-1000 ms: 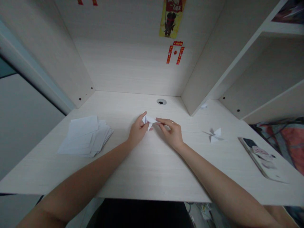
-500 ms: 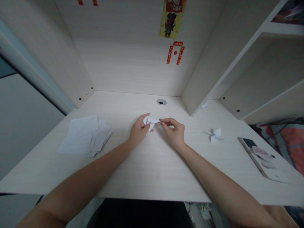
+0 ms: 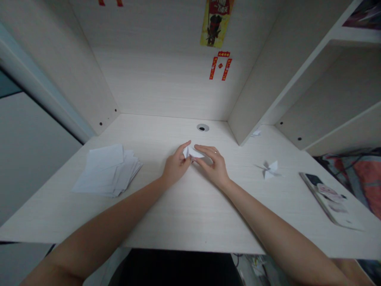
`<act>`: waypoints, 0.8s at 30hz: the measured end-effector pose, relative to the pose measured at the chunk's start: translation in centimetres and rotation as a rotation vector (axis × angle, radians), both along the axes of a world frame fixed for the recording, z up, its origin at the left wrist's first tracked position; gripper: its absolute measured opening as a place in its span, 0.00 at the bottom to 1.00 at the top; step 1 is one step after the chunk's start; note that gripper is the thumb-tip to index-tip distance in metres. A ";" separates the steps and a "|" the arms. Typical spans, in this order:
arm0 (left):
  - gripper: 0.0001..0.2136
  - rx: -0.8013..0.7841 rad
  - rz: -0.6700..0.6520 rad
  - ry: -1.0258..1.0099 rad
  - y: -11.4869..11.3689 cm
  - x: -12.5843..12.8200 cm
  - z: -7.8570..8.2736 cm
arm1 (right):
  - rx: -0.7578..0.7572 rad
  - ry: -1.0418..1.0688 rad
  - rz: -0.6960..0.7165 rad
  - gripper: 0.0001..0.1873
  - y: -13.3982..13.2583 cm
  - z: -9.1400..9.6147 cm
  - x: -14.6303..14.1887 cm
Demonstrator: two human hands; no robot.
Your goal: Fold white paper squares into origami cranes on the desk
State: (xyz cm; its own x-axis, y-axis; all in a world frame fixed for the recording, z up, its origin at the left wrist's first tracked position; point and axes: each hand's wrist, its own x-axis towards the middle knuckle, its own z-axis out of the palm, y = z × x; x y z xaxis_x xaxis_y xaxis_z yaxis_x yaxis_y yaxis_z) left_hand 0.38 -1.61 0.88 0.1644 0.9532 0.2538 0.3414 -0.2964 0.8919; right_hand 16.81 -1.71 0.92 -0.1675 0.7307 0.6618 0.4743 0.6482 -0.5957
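Between my hands, above the middle of the desk, is a small folded white paper piece [image 3: 195, 153]. My left hand [image 3: 176, 165] grips its left side, with thumb and fingers closed around it. From the right, my right hand [image 3: 214, 162] closes on the paper too, thumb low and fingers along the top; a ring shows on one finger. Parts of the paper are hidden behind the fingers. To the right of my hands a finished-looking folded paper crane [image 3: 270, 170] stands on the desk.
A loose stack of white paper sheets [image 3: 104, 171] lies left on the desk [image 3: 172, 222]. A phone [image 3: 330, 200] lies at the right. Another small white paper piece [image 3: 256, 133] sits by the upright divider [image 3: 253, 99]. A round cable hole [image 3: 203, 128] is at the back.
My right hand has moved left, from pinching the paper's right tip to holding along its body with fingers extended over it. My left hand has shifted slightly right.
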 end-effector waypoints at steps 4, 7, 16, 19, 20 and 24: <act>0.26 0.029 -0.014 0.084 -0.2 0.0 0.2 | 0.003 -0.019 -0.009 0.16 0.0 -0.3 0.0; 0.26 0.042 -0.022 0.128 -0.3 0.0 0.2 | 0.033 -0.017 -0.014 0.15 0.0 -0.5 0.0; 0.25 0.089 -0.028 0.201 -0.3 0.1 0.2 | 0.042 -0.032 -0.064 0.13 -0.2 -0.4 0.0; 0.25 0.086 -0.042 0.204 -0.3 0.1 0.2 | 0.054 -0.028 -0.063 0.13 -0.3 -0.3 -0.1; 0.25 0.086 -0.045 0.203 -0.3 0.1 0.1 | 0.055 -0.027 -0.063 0.13 -0.3 -0.3 -0.1; 0.25 0.086 -0.039 0.199 -0.3 0.1 0.0 | 0.046 -0.034 -0.067 0.12 -0.3 -0.3 -0.2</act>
State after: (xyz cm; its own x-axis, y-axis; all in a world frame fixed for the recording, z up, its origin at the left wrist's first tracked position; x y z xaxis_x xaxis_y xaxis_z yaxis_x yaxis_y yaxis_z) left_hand 0.51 -1.91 0.92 0.2558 0.9214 0.2925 0.4950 -0.3847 0.7791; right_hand 16.61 -1.98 0.63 -0.1421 0.7099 0.6898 0.5366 0.6408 -0.5490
